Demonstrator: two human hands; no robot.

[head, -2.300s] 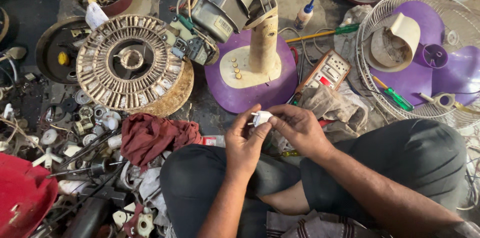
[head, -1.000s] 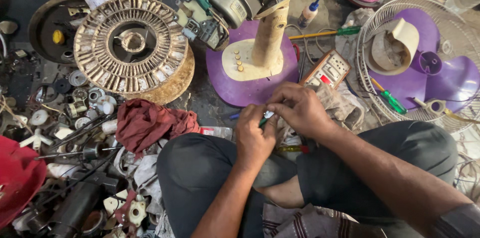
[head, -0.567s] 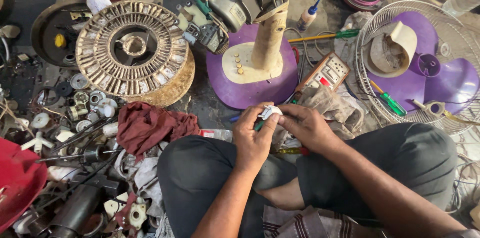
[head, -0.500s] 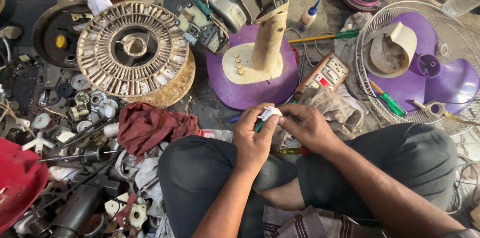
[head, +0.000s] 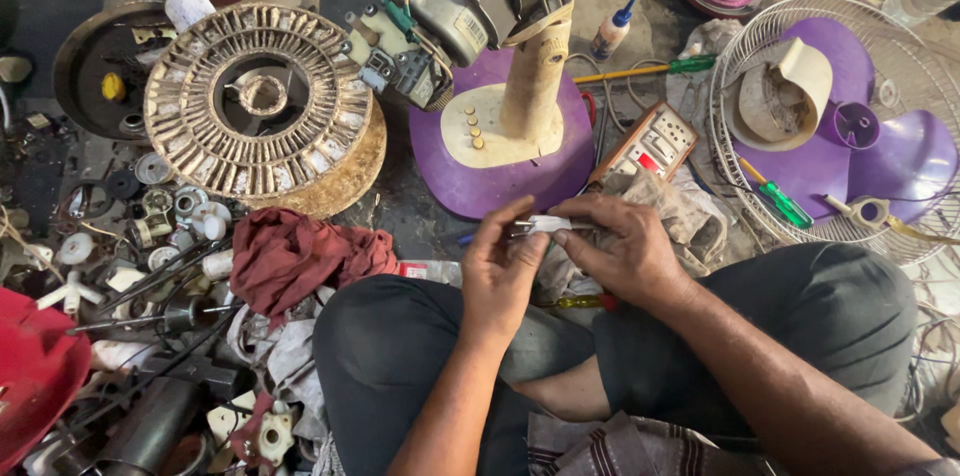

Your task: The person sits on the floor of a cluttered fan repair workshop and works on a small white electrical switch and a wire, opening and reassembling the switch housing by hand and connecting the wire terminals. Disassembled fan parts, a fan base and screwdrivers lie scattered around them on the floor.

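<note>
**Both hands closed on a small white part above the lap**

Seated person, legs crossed, dark trousers; the left hand (head: 503, 276) and the right hand (head: 618, 248) meet at the centre of the head view; between them sits a small white part (head: 551, 225) with a thin metal pin projecting toward 9 o'clock; the left thumb and fingers are pinched on its near end, the right fingers curled closed over its other end; what kind of part it is cannot be told.

Surroundings by clock direction from the hands: at 12 o'clock, just beyond the fingertips, a purple fan base (head: 497, 168) with a cream upright column (head: 534, 76), the motor housing (head: 455, 6) tilted over it; at 1 o'clock a switch panel (head: 651, 142), and farther off a yellow screwdriver with green handle (head: 650, 68); at 2 o'clock a wire fan guard (head: 760, 86) lying flat with a purple blade (head: 880, 161) inside it; at 10 o'clock a large round slotted metal core (head: 258, 116); at 9 o'clock a crumpled red cloth (head: 300, 258) touching the left knee; beyond it scattered small bearings and washers (head: 165, 226); at 8 o'clock a red plastic piece (head: 35, 376) at the frame edge.
</note>
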